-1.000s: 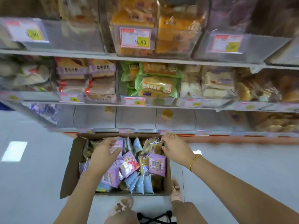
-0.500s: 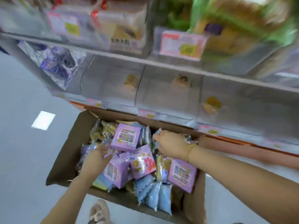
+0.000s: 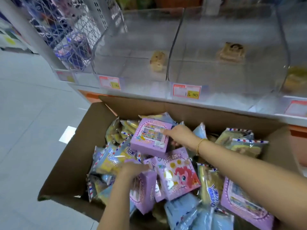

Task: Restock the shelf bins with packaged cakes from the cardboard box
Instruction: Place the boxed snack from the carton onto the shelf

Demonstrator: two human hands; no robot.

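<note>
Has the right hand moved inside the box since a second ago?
Yes. The right hand has gone from the cardboard box's right edge toward its middle, onto the upper purple box.

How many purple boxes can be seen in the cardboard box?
4 purple boxes: one touching the right hand, one beside the left hand, the pony-printed one in the middle, one at lower right. More may lie hidden underneath.
</note>
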